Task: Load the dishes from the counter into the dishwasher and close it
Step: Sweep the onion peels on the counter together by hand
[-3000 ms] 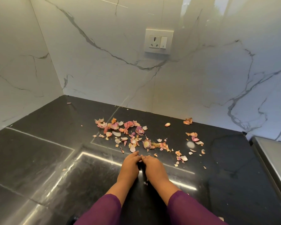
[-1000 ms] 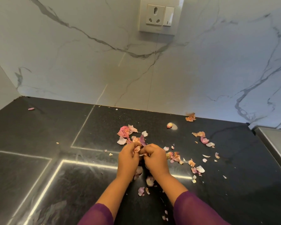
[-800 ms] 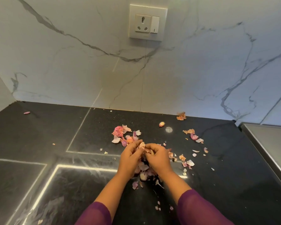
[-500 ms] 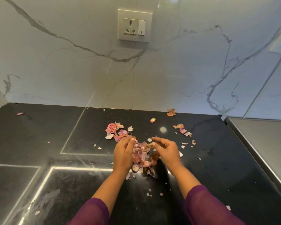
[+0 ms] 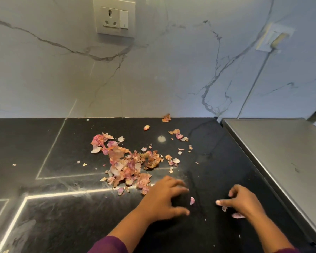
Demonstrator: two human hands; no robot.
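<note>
Fingers spread, the left hand (image 5: 164, 199) rests on the black table (image 5: 35, 143); the right hand (image 5: 244, 203) is loosely curled and empty beside scattered onion skins (image 5: 126, 167). No dishes or dishwasher are in sight, so loading appears not yet begun.

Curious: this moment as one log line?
left hand open over black stone counter; right hand curled, hold unclear; pink papery peels heaped

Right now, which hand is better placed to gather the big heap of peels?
Left, probably. The left hand sits at the near edge of the heap of peels; the right hand is further right, among a few stray flakes.
</note>
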